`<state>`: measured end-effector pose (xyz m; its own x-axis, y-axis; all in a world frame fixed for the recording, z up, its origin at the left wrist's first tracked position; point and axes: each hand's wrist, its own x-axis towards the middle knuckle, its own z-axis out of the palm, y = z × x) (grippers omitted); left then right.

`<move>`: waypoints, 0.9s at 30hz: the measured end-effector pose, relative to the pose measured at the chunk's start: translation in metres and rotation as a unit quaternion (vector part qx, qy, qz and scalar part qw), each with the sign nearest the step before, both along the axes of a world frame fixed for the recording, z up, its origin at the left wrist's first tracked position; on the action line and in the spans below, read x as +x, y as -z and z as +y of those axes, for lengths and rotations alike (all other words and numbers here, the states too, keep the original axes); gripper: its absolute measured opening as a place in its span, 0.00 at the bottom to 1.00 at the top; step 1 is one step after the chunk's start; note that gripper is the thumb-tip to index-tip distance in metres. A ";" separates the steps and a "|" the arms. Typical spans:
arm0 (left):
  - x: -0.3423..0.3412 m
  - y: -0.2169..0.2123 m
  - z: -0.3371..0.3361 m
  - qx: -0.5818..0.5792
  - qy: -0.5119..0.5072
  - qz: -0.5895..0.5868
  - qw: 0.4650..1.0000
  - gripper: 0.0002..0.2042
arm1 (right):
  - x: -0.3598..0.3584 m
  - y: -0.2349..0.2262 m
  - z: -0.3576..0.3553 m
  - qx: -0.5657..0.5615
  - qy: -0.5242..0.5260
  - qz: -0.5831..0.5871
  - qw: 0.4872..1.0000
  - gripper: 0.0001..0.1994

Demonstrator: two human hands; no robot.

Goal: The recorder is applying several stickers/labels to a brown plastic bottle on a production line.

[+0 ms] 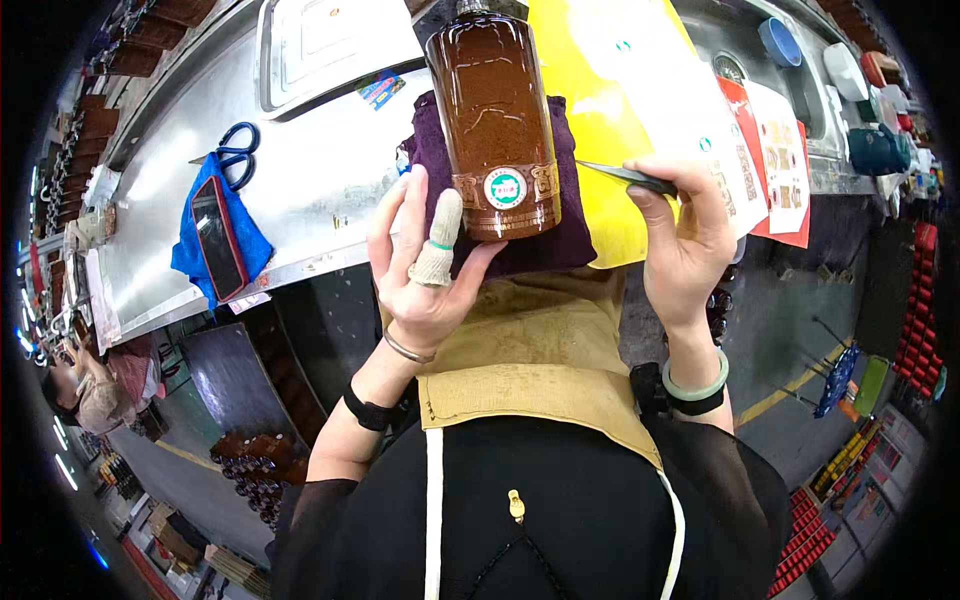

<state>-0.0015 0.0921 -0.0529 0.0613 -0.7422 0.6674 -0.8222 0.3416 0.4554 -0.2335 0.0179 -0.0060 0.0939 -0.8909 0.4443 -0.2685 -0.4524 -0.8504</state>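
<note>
A brown glass bottle (500, 110) lies on a folded dark purple cloth (575, 210), its base toward me. A round white and green label sits near the base, on a patterned band. My left hand (420, 290) has its fingers spread beside the bottle, and the thumb reaches the base edge. One of its fingers wears a cloth finger cover (435, 262). In my right hand (690, 240) are dark pointed tweezers (625, 174), pinched between thumb and fingers, their tip just right of the bottle. Beneath the tweezers spreads a yellow sheet (590, 110).
Dark scissors (240, 155) and a red-edged phone (217, 238) rest on a blue cloth (255, 240) at left. A white tray (340, 50) stands behind. White sheets (690, 110) and a red sheet (738, 100) lie right, near a metal sink (815, 80) and a blue bowl (779, 43).
</note>
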 end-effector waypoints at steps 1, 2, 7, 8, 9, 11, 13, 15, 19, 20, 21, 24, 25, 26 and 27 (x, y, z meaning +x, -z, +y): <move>-0.007 -0.008 -0.006 -0.005 0.006 0.016 1.000 0.40 | 0.006 -0.005 -0.003 -0.050 -0.014 0.056 0.997 0.12; -0.009 -0.012 -0.011 0.020 0.011 0.028 0.999 0.39 | 0.010 -0.004 0.000 -0.052 -0.037 0.085 0.994 0.13; -0.003 -0.010 -0.015 0.047 0.048 0.059 0.996 0.36 | 0.009 -0.018 0.020 -0.147 -0.223 0.169 0.949 0.13; -0.001 -0.008 -0.014 0.056 0.051 0.072 0.994 0.35 | 0.010 -0.017 0.020 -0.142 -0.198 0.155 0.957 0.13; -0.001 -0.005 -0.015 0.043 0.054 0.077 0.995 0.36 | 0.011 -0.015 0.018 -0.137 -0.173 0.140 0.965 0.14; -0.005 -0.009 -0.014 0.001 0.047 0.045 0.998 0.29 | 0.010 -0.019 0.009 -0.133 -0.118 0.126 0.976 0.14; -0.005 -0.012 -0.008 -0.035 0.034 -0.049 0.998 0.20 | 0.010 -0.016 0.008 -0.084 -0.074 0.062 0.992 0.14; 0.000 -0.009 -0.007 -0.032 0.019 -0.037 0.999 0.21 | 0.008 -0.012 0.008 -0.045 -0.051 0.023 0.997 0.14; 0.005 0.000 0.000 -0.010 0.001 -0.021 1.000 0.25 | 0.005 -0.005 0.012 -0.034 -0.005 0.043 0.999 0.12; 0.006 0.001 0.001 -0.006 0.002 -0.012 1.000 0.25 | 0.003 -0.004 0.013 -0.034 0.007 0.052 0.998 0.12; 0.007 0.002 0.003 0.009 -0.003 -0.005 1.000 0.26 | 0.002 -0.002 0.012 -0.035 0.004 0.046 0.998 0.12; 0.004 0.000 0.004 -0.002 -0.014 -0.013 1.000 0.26 | -0.002 0.003 0.014 -0.021 0.024 0.043 0.999 0.12; 0.002 0.000 0.001 -0.033 -0.014 -0.035 0.999 0.24 | -0.002 0.002 0.013 -0.006 0.012 0.015 1.000 0.13; 0.000 0.001 0.000 -0.041 -0.017 -0.040 0.998 0.24 | -0.001 0.002 0.013 -0.006 0.012 0.012 1.000 0.12; -0.002 0.002 -0.001 -0.050 -0.020 -0.045 0.998 0.23 | -0.001 0.002 0.013 -0.007 0.013 0.009 1.000 0.12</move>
<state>-0.0037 0.0915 -0.0550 0.0270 -0.6703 0.7416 -0.8720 0.3470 0.3453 -0.2344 0.0313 -0.0081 0.0791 -0.8871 0.4548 -0.2948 -0.4566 -0.8394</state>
